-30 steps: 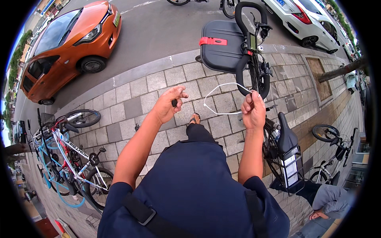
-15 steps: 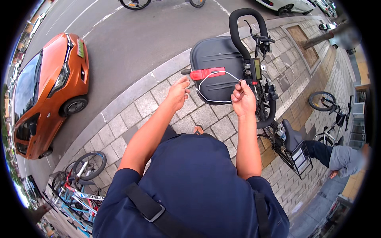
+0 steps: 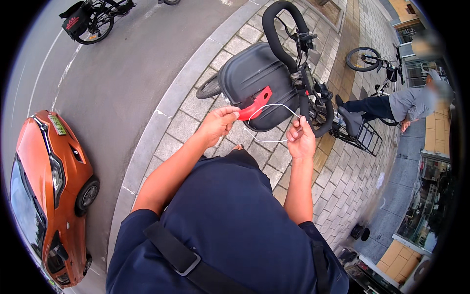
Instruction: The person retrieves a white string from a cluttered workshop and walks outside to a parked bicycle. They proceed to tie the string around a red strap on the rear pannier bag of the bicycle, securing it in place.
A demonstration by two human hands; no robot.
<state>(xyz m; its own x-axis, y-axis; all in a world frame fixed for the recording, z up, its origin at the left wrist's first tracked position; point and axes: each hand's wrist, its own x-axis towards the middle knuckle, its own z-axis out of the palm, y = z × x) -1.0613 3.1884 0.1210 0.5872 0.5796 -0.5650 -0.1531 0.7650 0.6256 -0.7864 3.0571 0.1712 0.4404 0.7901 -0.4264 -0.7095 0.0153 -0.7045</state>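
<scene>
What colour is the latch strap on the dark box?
The latch strap is red; it shows best in the head view.

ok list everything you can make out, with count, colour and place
cord: 1, white, in right hand
strap: 1, red, on case, at left hand
case: 1, black, upper centre
handlebars: 1, black, right of case
saddle: 1, black, right of handlebars
car: 1, orange, lower left
bicycle with bag: 1, black, top left
far bicycle: 1, dark, upper right
other person: 1, grey top, right
road: 1, grey, left
paving: 1, grey, centre to right
building: 1, tan, right edge
shirt: 1, navy, lower centre
left hand: 1, bare, gripping strap
right hand: 1, bare, pinching cord
</scene>
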